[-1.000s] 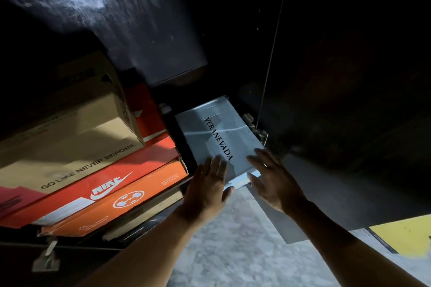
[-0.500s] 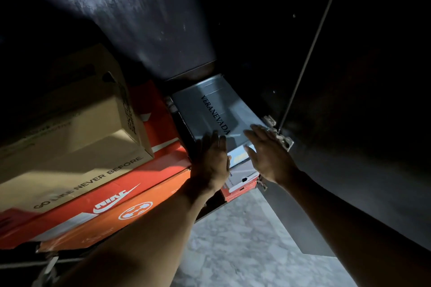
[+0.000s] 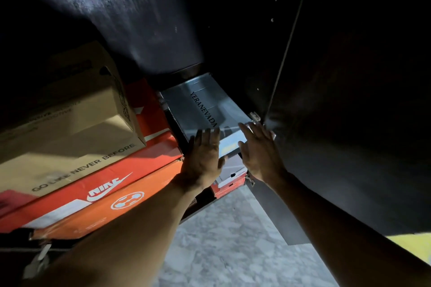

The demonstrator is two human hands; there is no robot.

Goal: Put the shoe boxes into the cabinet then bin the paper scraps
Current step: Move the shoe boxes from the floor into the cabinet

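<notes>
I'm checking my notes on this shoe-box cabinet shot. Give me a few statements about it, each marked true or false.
1. Both hands rest on the grey VERANEVADA box. True: left hand, right hand.
2. The grey box sits on top of the tan box. False: it lies to the right of the tan box, which tops the orange stack.
3. The tan box reads "GO LIKE NEVER BEFORE". True.
4. The right hand grips the cabinet door. False: it lies flat on the grey box, beside the door.
5. The Nike box is blue. False: it is red-orange.
</notes>
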